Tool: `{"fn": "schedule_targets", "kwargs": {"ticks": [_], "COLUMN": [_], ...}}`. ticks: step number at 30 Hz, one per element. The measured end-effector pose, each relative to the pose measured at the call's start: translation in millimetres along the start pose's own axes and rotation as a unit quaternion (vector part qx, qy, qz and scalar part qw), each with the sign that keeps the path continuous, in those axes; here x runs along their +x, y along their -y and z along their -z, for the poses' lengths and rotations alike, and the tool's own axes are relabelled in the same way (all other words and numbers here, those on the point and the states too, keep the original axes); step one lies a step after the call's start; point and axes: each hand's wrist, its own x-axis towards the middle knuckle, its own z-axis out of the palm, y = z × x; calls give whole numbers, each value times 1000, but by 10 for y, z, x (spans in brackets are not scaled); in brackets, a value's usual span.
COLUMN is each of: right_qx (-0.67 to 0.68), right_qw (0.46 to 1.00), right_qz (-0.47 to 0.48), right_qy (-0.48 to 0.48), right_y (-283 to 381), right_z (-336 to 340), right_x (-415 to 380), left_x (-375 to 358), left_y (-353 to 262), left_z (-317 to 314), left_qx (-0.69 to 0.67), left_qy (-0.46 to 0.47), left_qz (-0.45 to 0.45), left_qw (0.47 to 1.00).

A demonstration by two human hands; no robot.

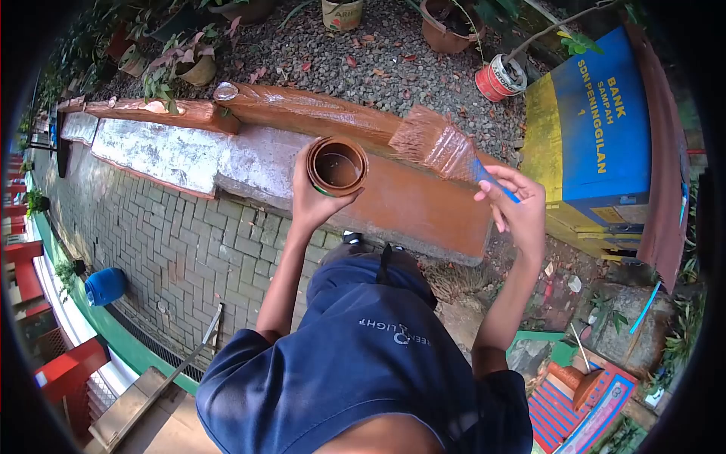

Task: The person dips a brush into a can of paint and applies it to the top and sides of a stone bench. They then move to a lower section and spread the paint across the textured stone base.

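My left hand (314, 193) is wrapped round a small paint can (364, 168) with a brown rim and brown liquid inside. In my right hand (518, 198) is a wide paintbrush (446, 150) with a blue handle. Its bristles are coated brown and point up and left, close to the log-shaped edge (302, 107) behind the bench. Below both hands runs the low bench (423, 208). The right part of its top is brown, while the left part is whitish and worn.
Potted plants (198, 69) stand on gravel behind the bench. To the right is a blue and yellow box (605, 129) with lettering. Paving bricks (189, 250) lie in front, with a blue barrel (104, 286) at left. A striped red and blue board (563, 416) sits at lower right.
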Motion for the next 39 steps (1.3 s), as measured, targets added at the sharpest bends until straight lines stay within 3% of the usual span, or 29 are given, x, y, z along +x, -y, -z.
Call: {"fn": "schedule_targets", "kwargs": {"ticks": [6,9,11,17,18,20,23,25,27,30,31,34,39], "right_qx": [-35,-124,-242,-401,-400,-407,-449,-466,-477,-450,-454,-442,-439], "right_qw": [991,969,931,847,844,841,817,799,798,811,816,808,824], "right_qz": [23,0,-1,40,43,64,82,191,133,254,239,340,324], "right_qy": [126,213,272,346,354,350,353,330,345,276,264,189,152], "right_y": [607,785,869,866,825,772,578,533,582,649,673,722,867], "right_z": [-107,-119,-126,-500,-544,-649,-837,-925,-935,-775,-716,-468,69], "right_x": [10,44,110,405,425,357,324,202,134,76,64,26,-63], "left_x": [71,5,-44,-316,-364,-432,-464,-498,-506,-456,-437,-352,-318], "left_y": [-414,-489,-555,-732,-743,-794,-859,-860,-846,-900,-943,-950,-951], "left_z": [-299,-347,-368,-458,-472,-479,-475,-491,-481,-513,-541,-628,-763], "left_qx": [-57,-28,26,53,22,-31,13,2,11,-14,-32,-28,-83], "left_qy": [4,-5,4,33,26,9,11,8,-2,-8,-23,4,15], "left_qz": [-23,-45,-64,-53,-19,25,12,18,25,30,39,27,42], "left_qw": [998,999,998,997,999,999,1000,1000,1000,999,998,999,996]}}
